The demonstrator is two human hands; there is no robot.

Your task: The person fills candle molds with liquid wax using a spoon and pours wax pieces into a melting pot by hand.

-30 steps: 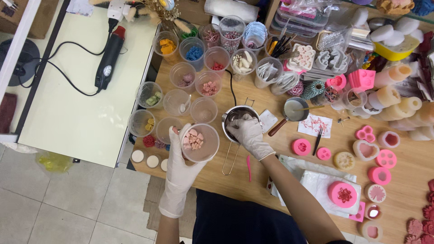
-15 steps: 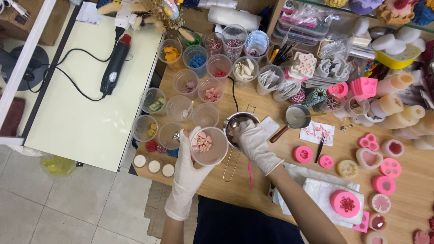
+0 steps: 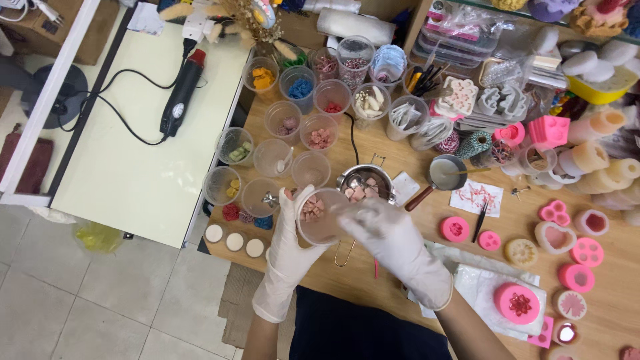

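Note:
My left hand point(image 3: 288, 248), in a white glove, holds a clear plastic cup point(image 3: 321, 219) with pink wax chunks in it, just above the wooden table's near edge. My right hand point(image 3: 392, 241), also gloved, comes in from the right and its fingertips are at the cup's rim, reaching inside; motion blur hides whether they pinch a chunk. Right behind the cup stands a small metal pot point(image 3: 365, 184) with pink chunks lying in it.
Several clear cups point(image 3: 285, 120) of coloured wax pieces stand behind and left of the pot. A black heat gun point(image 3: 180, 93) lies on the pale side table point(image 3: 133, 180). A small saucepan point(image 3: 445, 175), pink silicone moulds point(image 3: 517, 303) and wax shapes fill the right side.
My right hand has left the metal pot and moved forward to the cup's rim. My left hand has kept hold of the cup, shifting it slightly right and toward me.

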